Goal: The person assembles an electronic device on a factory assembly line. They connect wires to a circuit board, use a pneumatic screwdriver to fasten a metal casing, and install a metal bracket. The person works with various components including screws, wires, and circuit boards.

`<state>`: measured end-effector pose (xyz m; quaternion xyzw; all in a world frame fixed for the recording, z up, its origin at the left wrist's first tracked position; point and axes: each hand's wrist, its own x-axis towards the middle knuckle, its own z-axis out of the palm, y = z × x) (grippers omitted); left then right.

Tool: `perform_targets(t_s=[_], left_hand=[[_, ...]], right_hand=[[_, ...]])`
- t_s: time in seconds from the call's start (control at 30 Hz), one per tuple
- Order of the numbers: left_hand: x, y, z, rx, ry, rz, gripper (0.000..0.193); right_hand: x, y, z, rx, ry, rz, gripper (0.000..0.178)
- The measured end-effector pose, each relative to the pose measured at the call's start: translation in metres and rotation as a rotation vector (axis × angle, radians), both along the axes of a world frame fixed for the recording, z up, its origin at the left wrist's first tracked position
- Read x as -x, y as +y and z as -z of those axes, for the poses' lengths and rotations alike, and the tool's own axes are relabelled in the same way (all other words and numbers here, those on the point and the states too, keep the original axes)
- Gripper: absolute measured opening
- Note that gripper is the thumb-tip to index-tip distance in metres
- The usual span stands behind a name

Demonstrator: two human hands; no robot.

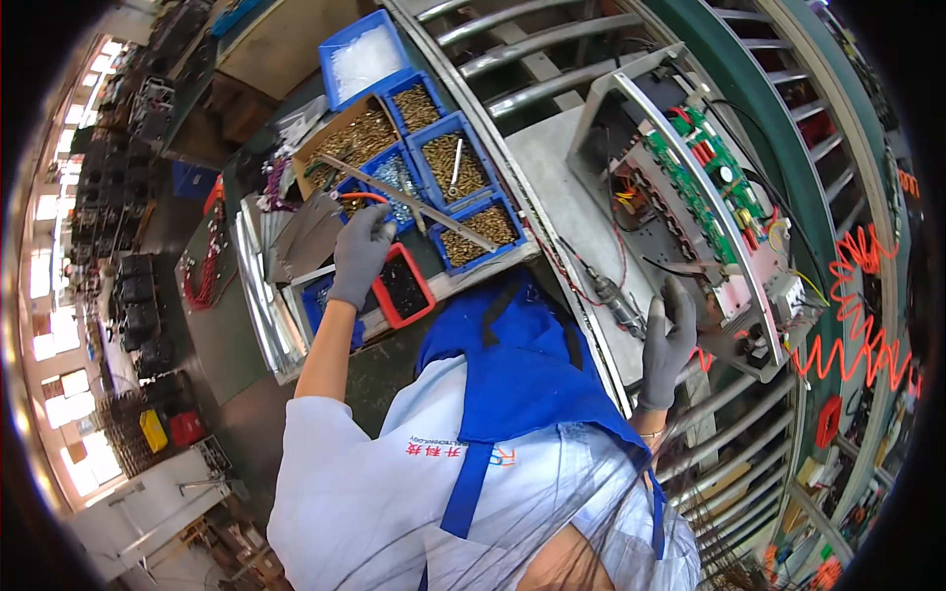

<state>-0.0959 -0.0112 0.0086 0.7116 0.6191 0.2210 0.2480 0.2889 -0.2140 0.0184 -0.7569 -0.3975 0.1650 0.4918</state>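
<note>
My left hand (pixel 363 254), in a grey glove, is over the parts boxes on the left with its fingers curled. A thin orange-red curved piece (pixel 363 196) reaches its fingertips; whatever lies inside the fingers is hidden. Beside this hand stands a red box (pixel 428 300) of small black parts. My right hand (pixel 670 340), also gloved in grey, has its fingers stretched apart and nothing visible in them. It is at the near edge of a metal-framed unit (pixel 734 192) with a green circuit board (pixel 698 169). A powered screwdriver (pixel 618 303) lies just left of this hand.
Blue bins (pixel 471 126) hold brass-coloured fasteners, and another blue bin (pixel 406 71) holds white pieces. A long flat metal strip (pixel 434 210) lies across them. The unit rests on a grey board (pixel 552 148) over a roller conveyor (pixel 552 44). Coiled orange hoses (pixel 857 360) hang at right.
</note>
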Motion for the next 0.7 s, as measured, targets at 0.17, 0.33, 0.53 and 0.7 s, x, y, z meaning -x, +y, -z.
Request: perform_targets(t_s=[0.17,0.33,0.53,0.7], left_hand=[[0.018,0.000,0.005,-0.003,0.113,0.018,0.026],[0.011,0.004,0.020,0.063,0.159,0.026,0.026],[-0.016,0.045,0.023,0.051,0.140,0.068,0.030],[-0.059,0.108,0.071,-0.312,0.581,0.380,0.048]], right_hand=[[0.004,0.009,-0.008,0.052,-0.023,-0.098,0.033],[0.007,0.009,-0.006,0.065,-0.032,-0.120,0.033],[0.010,0.001,-0.003,0.096,-0.057,-0.132,0.033],[0.016,0.007,-0.013,0.120,-0.071,-0.151,0.033]])
